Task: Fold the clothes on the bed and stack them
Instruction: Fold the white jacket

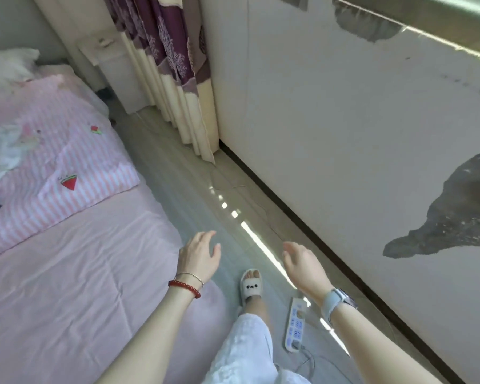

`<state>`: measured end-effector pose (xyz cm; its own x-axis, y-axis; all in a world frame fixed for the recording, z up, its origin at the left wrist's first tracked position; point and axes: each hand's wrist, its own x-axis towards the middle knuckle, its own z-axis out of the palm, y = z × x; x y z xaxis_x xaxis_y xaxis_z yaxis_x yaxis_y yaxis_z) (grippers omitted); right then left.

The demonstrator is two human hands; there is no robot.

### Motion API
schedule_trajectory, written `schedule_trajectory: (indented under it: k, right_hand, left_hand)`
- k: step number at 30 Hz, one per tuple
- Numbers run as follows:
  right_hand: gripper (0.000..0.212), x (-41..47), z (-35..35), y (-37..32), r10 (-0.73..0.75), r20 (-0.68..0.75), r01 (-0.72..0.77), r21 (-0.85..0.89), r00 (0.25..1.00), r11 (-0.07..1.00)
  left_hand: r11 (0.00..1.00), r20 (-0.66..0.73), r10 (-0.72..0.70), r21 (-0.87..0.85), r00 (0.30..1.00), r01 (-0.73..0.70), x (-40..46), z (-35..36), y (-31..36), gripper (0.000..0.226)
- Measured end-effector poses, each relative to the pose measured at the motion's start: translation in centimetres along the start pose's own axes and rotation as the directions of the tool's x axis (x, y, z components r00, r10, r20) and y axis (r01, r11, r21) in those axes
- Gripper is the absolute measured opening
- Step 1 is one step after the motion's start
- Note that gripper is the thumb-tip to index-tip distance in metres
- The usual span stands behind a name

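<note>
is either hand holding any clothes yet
No, the left hand and right hand both hang open over the floor, holding nothing.

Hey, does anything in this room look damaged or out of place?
Yes. The wall has dark patches where its surface has peeled away, and a power strip lies loose on the floor beside the person's slippered foot.

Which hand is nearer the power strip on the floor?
Right. The right hand hangs open almost directly above the power strip, close to the wall; the left hand is open farther off, at the bed's edge.
</note>
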<state>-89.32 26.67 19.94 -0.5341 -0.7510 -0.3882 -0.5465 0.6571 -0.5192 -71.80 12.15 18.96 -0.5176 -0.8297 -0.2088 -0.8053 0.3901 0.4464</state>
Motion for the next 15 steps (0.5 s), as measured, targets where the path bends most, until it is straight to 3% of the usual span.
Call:
schedule_trajectory:
  k: [4, 8, 11, 15]
  right_hand:
    - [0.033, 9.0, -2.9, -5.0, -0.126, -0.004, 0.126, -0.055, 0.992, 0.991]
    - [0.032, 19.8, -4.0, -13.5, -0.260, 0.078, 0.268, -0.120, 0.962, 0.956]
    - [0.017, 26.8, -3.7, -21.4, -0.376, 0.161, 0.399, -0.144, 0.912, 0.906]
    - [0.024, 33.3, -1.9, -31.4, -0.519, 0.269, 0.566, -0.146, 0.812, 0.811]
  left_hand:
    - [0.998, -0.125, -0.059, -0.011, 0.990, 0.059, 8.4, -4.2, -1.0, 0.038]
    - [0.990, -0.243, -0.139, -0.044, 0.960, 0.133, 17.4, -9.8, -4.3, 0.038]
    - [0.972, -0.303, -0.236, -0.083, 0.924, 0.221, 22.0, -13.9, -8.2, 0.038]
    - [0.893, -0.347, -0.447, -0.219, 0.825, 0.393, 24.8, -17.8, -13.8, 0.039]
